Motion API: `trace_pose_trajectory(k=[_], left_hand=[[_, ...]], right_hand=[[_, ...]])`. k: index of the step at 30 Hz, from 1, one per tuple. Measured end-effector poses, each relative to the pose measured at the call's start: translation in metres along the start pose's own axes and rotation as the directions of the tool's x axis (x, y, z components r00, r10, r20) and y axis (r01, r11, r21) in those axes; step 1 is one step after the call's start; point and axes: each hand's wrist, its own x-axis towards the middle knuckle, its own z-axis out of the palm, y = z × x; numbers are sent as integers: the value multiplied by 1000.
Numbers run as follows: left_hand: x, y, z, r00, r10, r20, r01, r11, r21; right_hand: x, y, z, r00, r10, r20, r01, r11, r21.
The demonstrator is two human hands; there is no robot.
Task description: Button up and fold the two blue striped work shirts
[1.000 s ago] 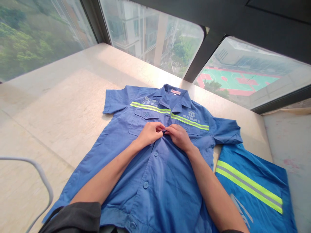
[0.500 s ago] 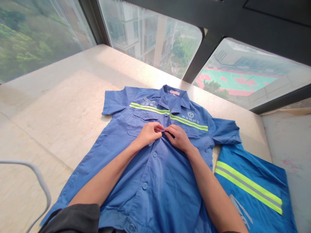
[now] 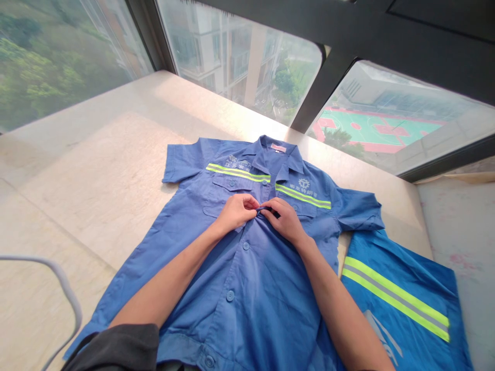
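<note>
A blue short-sleeved work shirt [image 3: 270, 288] lies face up, its collar toward the window and yellow-green reflective strips across the chest. My left hand [image 3: 237, 211] and my right hand [image 3: 284, 216] meet at the front placket, between the chest pockets. Both pinch the placket's edges, thumbs and fingers pressed together, with a fold of cloth raised between them. Any button there is hidden by my fingers. Below my hands, a button [image 3: 246, 246] and a lower button [image 3: 230, 296] show on the placket. Above them, another button [image 3: 265, 182] sits at the reflective strip.
A brighter blue folded garment [image 3: 410, 268] with a reflective strip lies to the right, partly under the shirt's sleeve. A grey-white cable [image 3: 69, 293] curves at the left over the pale stone sill [image 3: 96, 170]. Window panes and dark frames [image 3: 309, 111] border the far side.
My right hand has shifted slightly, and the right chest strip now stands a little apart from the left one. The left hand stays almost where it was, still pinching.
</note>
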Motion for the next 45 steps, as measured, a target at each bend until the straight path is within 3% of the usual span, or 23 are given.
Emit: trace_pose_trajectory(k=[10, 18, 23, 28, 35, 40, 45], left_hand=[[3, 1, -1, 995, -95, -6, 95, 993, -71], [4, 5, -4, 980, -197, 9, 195, 962, -192], [4, 6, -4, 979, -203, 6, 198, 951, -238], [4, 8, -4, 976, -219, 0, 211, 942, -260], [5, 6, -3, 976, -216, -12, 206, 948, -242], [4, 7, -4, 978, -210, -5, 202, 948, -245], [4, 10, -5, 974, -227, 17, 224, 943, -247]], right_hand=[[1, -5, 1, 996, 88, -23, -87, 996, 18], [-1, -2, 5, 986, 105, -128, -94, 992, 83], [-2, -6, 4, 985, -18, -170, -2, 993, -119], [0, -12, -1, 990, -132, -53, 112, 951, -287], [0, -11, -6, 992, -125, 27, 128, 969, -211], [2, -11, -11, 993, 12, 116, -12, 1000, -1], [6, -15, -11, 980, 133, 149, -139, 990, 30]])
